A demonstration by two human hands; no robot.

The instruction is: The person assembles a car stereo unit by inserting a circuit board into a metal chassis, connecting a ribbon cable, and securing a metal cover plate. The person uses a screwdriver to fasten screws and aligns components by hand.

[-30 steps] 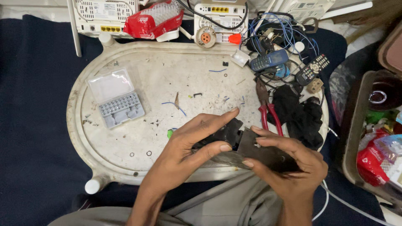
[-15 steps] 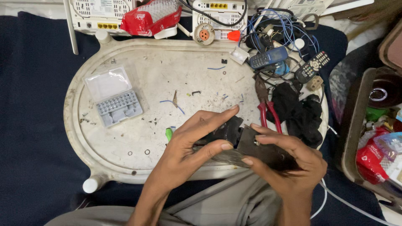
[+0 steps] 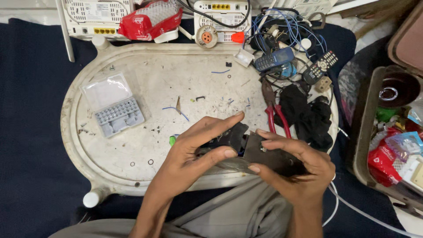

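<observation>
Both hands hold a black boxy device (image 3: pixel 253 147) over the near edge of a white oval tray (image 3: pixel 83 152). My left hand (image 3: pixel 198 147) grips its left part, thumb pressed on the front and fingers over the top. My right hand (image 3: pixel 293 165) wraps the right, flatter dark part from below, fingers curled over its upper edge. Much of the device is hidden by the fingers. A small green bit (image 3: pixel 172 140) lies on the tray just left of my left hand.
On the tray lie an open grey bit case (image 3: pixel 113 110), red-handled pliers (image 3: pixel 274 110), black cloth (image 3: pixel 308 114) and wire scraps. Beyond it are white routers (image 3: pixel 97 13), a red pouch (image 3: pixel 150 22), a phone (image 3: pixel 274 58), a remote (image 3: pixel 320 67). A cluttered box (image 3: pixel 387 132) stands right.
The hands and the black device stay almost as they were; the view has shifted slightly. My left fingers have closed a little more over the device's top.
</observation>
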